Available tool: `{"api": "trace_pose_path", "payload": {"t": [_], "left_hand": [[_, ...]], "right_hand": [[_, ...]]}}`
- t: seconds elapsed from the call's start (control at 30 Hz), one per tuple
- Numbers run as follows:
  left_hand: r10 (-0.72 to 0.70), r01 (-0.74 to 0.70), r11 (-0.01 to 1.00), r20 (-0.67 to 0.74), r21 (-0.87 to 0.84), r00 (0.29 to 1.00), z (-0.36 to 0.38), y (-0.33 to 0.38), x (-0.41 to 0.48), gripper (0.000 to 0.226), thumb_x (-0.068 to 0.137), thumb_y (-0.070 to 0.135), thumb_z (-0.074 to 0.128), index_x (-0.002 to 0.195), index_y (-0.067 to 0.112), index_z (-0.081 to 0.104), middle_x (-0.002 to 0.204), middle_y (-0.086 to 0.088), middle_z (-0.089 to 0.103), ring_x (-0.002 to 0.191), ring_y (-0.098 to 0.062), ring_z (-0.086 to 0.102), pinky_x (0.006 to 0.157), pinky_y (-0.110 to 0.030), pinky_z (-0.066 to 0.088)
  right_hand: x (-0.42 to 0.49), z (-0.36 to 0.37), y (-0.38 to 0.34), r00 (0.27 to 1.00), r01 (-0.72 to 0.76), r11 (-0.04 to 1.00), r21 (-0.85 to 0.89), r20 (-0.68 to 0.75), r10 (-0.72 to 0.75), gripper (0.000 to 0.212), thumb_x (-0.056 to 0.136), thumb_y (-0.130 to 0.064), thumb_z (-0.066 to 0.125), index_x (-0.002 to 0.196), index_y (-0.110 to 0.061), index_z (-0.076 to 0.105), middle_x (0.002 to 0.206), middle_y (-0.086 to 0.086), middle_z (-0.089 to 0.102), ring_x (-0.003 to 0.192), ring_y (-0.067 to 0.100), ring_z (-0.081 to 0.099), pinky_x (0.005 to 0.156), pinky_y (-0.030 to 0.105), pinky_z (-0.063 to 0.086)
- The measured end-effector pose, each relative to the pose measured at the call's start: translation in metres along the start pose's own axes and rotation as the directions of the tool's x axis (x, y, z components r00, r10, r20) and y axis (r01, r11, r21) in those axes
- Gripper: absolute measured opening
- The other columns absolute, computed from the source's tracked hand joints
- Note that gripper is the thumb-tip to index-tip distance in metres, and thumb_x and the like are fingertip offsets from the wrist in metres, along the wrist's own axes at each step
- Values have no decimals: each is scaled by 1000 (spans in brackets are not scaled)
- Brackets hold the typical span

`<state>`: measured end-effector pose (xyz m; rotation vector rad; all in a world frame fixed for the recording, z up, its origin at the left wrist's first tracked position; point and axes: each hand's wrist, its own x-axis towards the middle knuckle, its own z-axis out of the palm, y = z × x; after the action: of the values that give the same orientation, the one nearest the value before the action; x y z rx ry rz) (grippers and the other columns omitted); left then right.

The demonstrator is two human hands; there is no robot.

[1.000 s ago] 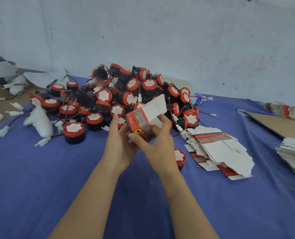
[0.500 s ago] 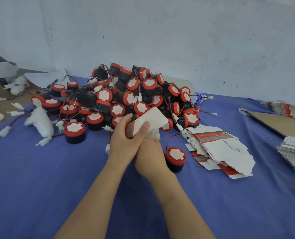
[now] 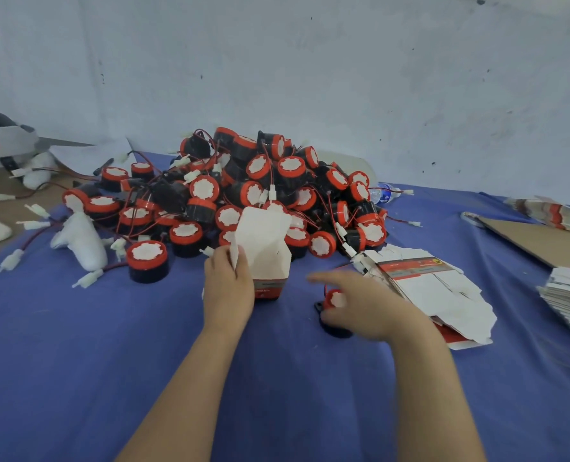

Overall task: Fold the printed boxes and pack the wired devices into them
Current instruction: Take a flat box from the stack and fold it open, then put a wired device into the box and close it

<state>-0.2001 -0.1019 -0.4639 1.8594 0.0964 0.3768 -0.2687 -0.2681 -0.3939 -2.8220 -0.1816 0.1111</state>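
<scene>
The left hand (image 3: 228, 285) held the opened box (image 3: 267, 248) upright at mid bench (image 3: 77, 345); the right hand (image 3: 363, 308), blurred, its grip wide, hovered over a device (image 3: 335, 299).

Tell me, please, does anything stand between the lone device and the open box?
Nothing visible does: only bare blue cloth separates the device under the right hand from the box, which the left hand holds upright, flaps open.

One head-worn camera looks forward and down (close) over the table (image 3: 77, 361).
</scene>
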Motion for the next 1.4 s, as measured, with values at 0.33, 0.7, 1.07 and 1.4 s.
{"api": "trace_pose_path", "payload": {"t": [0.33,0.7,1.07,1.4], "left_hand": [[-27,26,1000,63,16,998,6,-2,-5,26,102,35,36,116,16,46,106,6,49,96,-9,43,59,-12,33],[10,-15,996,59,84,998,10,-5,-6,18,103,22,35,104,16,53,96,3,54,86,-13,51,55,-12,34],[54,-54,994,8,91,999,8,-4,-8,33,104,22,32,130,17,51,112,-2,58,113,-24,54,62,-15,34],[-85,86,971,14,-225,996,5,-1,-4,35,103,41,32,102,19,60,101,-2,62,96,-10,57,72,-23,42]], "right_hand": [[14,6,24,965,-231,972,-46,118,235,63,89,-9,56,145,-27,33,146,9,34,126,28,43,87,27,40],[47,24,-23,689,-103,911,399,-631,355,27,94,-41,54,119,-32,54,137,7,31,111,33,45,80,29,35],[48,60,-4,724,-290,869,401,-501,473,27,96,-36,50,120,-25,57,152,9,19,122,39,32,88,35,34],[55,69,-4,812,-308,927,214,-449,373,37,95,-17,51,128,-33,51,150,5,21,120,37,29,82,28,24]]}}
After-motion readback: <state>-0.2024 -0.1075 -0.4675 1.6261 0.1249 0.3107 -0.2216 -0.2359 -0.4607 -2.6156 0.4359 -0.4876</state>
